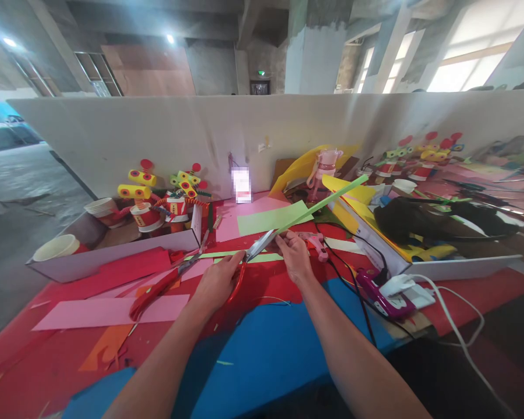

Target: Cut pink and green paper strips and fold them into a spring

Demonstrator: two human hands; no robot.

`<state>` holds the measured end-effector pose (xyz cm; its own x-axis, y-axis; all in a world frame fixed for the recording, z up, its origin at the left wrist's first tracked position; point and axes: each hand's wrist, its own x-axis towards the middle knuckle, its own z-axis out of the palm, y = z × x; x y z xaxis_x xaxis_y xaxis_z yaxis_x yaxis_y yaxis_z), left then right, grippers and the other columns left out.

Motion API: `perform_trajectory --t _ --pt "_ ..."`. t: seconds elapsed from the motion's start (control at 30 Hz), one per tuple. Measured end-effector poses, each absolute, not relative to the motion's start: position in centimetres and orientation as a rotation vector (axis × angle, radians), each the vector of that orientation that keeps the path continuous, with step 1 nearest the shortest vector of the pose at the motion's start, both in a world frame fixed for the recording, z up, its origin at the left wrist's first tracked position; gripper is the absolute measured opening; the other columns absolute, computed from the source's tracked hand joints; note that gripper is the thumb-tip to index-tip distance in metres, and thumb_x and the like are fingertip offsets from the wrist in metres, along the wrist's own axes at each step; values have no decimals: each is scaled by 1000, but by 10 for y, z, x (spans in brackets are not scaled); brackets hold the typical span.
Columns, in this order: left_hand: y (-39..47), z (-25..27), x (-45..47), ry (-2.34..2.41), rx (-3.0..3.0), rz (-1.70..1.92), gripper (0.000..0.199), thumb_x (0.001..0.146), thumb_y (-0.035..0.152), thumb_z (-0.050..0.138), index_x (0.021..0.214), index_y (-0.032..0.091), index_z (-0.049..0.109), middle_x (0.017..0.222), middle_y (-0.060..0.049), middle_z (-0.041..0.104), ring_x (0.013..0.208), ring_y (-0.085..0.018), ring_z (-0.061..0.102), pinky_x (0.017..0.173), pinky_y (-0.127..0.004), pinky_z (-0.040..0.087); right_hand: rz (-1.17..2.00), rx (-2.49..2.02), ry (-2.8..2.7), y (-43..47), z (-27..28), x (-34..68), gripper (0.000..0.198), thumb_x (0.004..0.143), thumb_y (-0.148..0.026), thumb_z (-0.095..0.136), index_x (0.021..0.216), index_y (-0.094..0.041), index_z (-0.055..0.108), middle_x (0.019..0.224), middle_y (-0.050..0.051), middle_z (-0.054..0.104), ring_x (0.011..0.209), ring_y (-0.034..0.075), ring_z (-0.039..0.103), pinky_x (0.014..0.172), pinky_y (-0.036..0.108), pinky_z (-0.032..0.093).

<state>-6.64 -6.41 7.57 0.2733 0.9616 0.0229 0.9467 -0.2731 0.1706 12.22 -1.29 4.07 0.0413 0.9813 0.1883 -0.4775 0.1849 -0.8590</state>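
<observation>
My left hand is closed round the red handles of a pair of scissors, whose blades point up and to the right. A long narrow strip of light green paper is pinched in my right hand, slanting up to the right. The blade tips lie close to the strip's lower end, beside my right fingertips; whether they touch it, I cannot tell. Behind the hands rests a wider light green paper sheet on pink paper. Just right of my right hand is a pink glue gun.
Second red-handled scissors lie left on pink and red paper. Boxes with paper-cup figures and yellow paper stand at either side. A purple power strip with cables sits right. A lit phone screen leans against the white partition.
</observation>
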Motion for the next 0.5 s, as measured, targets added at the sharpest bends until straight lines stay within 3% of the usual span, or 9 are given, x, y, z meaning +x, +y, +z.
perform_trajectory --t 0.5 --pt "-65 77 -66 1769 2401 243 48 84 11 40 129 24 49 101 -9 67 89 -23 65 69 -28 41 1276 -694 -916 -14 42 122 32 67 -47 76 76 -21 59 69 0 70 78 23 72 72 38 61"
